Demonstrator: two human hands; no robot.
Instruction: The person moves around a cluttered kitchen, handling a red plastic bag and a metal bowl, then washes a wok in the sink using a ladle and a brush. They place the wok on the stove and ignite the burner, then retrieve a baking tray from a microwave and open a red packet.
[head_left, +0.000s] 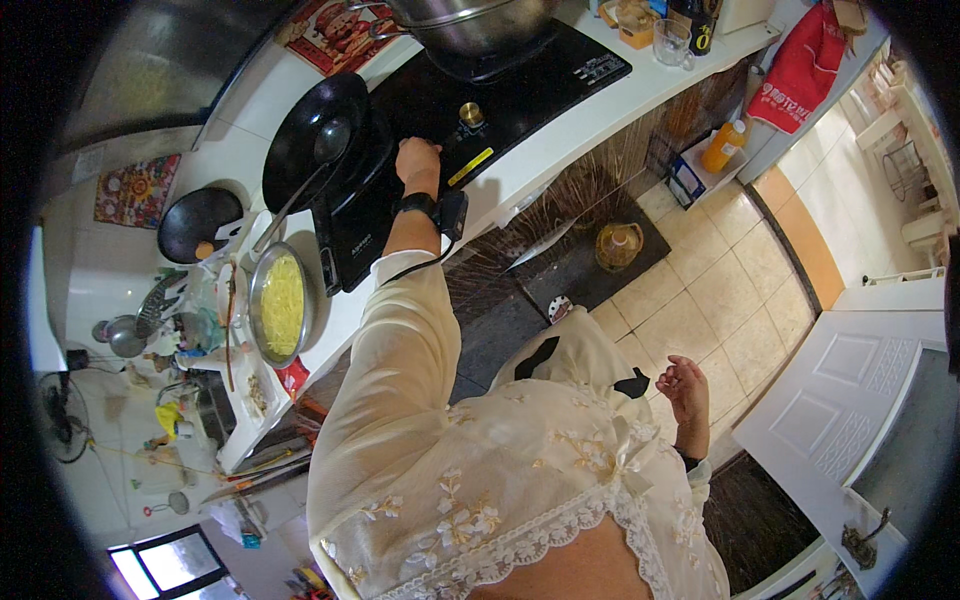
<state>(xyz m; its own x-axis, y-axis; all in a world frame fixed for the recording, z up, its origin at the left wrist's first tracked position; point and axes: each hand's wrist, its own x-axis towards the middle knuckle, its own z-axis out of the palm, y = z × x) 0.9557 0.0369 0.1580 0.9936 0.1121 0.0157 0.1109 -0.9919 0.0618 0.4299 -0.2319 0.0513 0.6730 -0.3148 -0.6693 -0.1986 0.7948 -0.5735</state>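
My left hand rests on the black two-zone cooktop, its fingers curled over the control area. What lies under the fingers is hidden. A brass-coloured knob stands just beyond it on the same surface. To the left of this hand, a black wok sits on the cooktop with a metal ladle leaning in it. Low at my side hangs my right hand, fingers loosely bent and apart, with nothing in it. A metal bowl of pale yellow shreds stands on the counter near the wok handle.
A large steel pot occupies the far cooking zone. Past it are a glass mug and a dark bottle. An oil jug stands on the floor below the counter. A black pan leans behind the bowl.
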